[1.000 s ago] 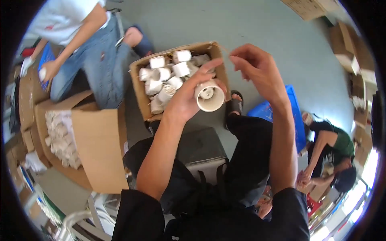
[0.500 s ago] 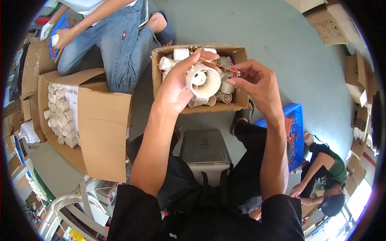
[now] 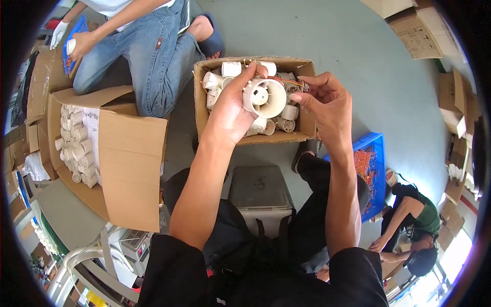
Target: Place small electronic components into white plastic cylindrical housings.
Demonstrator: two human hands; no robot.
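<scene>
The white cylindrical housing (image 3: 266,100) is held in the left hand (image 3: 230,110) — fingers and thumb are curled about its left side and back, and its open mouth, with a round hub inside, is turned toward the viewer. A small metal part (image 3: 306,87), partly hidden by the fingers, is pinched in the right hand (image 3: 327,100), to the right of the housing and apart from it. Orange-red wires (image 3: 288,80) are stretched between the two hands, above the housing's rim. Below the hands, an open carton (image 3: 305,130) is seen, filled with similar white cylinders (image 3: 289,112). A dark-lidded bin (image 3: 260,187) is placed between the legs. At the right, a blue tray (image 3: 379,171) is noted, with orange-red wired pieces (image 3: 364,162) in it. Farther left, a second carton (image 3: 132,174) is loaded with white cylinders — beyond it, a white cylinder is held by a seated co-worker (image 3: 153,56).
</scene>
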